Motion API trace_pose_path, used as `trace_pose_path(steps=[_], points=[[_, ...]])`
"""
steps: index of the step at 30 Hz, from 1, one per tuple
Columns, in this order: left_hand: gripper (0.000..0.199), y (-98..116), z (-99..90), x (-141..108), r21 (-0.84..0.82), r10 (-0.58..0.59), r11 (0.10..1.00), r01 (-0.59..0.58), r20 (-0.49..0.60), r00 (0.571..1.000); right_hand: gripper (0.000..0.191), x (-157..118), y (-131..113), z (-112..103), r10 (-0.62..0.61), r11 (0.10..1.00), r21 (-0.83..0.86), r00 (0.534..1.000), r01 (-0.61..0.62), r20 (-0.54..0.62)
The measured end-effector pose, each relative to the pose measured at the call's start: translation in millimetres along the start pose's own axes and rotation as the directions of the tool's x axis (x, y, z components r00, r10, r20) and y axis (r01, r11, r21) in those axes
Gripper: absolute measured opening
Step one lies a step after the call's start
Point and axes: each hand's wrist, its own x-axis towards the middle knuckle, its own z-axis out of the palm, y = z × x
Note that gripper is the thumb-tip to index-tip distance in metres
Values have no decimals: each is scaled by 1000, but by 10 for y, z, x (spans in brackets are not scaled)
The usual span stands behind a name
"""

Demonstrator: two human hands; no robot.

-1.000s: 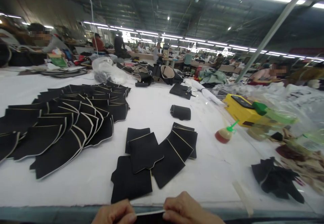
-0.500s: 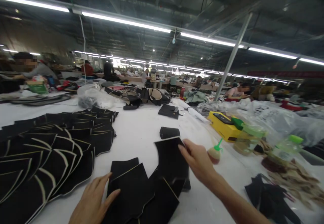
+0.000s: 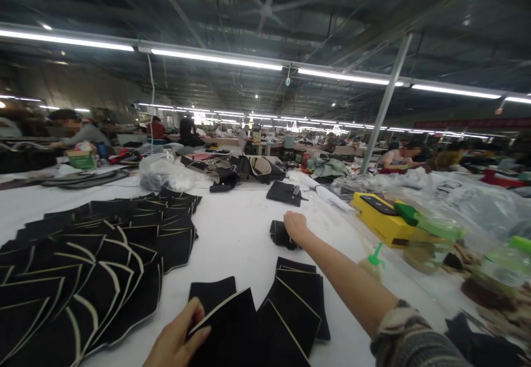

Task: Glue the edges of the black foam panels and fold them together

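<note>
My left hand (image 3: 182,331) pinches the edge of a black panel (image 3: 232,328) with a pale edge, between thumb and fingers. Beside it lie overlapping black panels (image 3: 298,306) with thin light edge lines. Farther out, my right hand (image 3: 295,226) is closed at the right end of a small curled stack of black pieces (image 3: 281,235); its fingertips are partly hidden. On the left, many black panels (image 3: 120,267) with pale edges lie fanned out in overlapping rows.
A black flat piece with a strap (image 3: 286,193) lies beyond my right hand. To the right are a yellow box (image 3: 384,220), a green-nozzled bottle (image 3: 375,262), a green-lidded jar (image 3: 431,240) and plastic sheeting (image 3: 468,195). Co-workers sit farther back, one at left (image 3: 85,132).
My right hand has left the black panel it held and reached forward to the curled stack. My left hand, fingers apart before, now pinches a panel edge. The view has shifted slightly.
</note>
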Motion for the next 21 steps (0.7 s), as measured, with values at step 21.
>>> trace_pose_path(steps=[21], points=[[30,256,-31,-1150,-421,-133,816,396,531,837,21,-2573,-714,279,-674,517,856,620,9,401]])
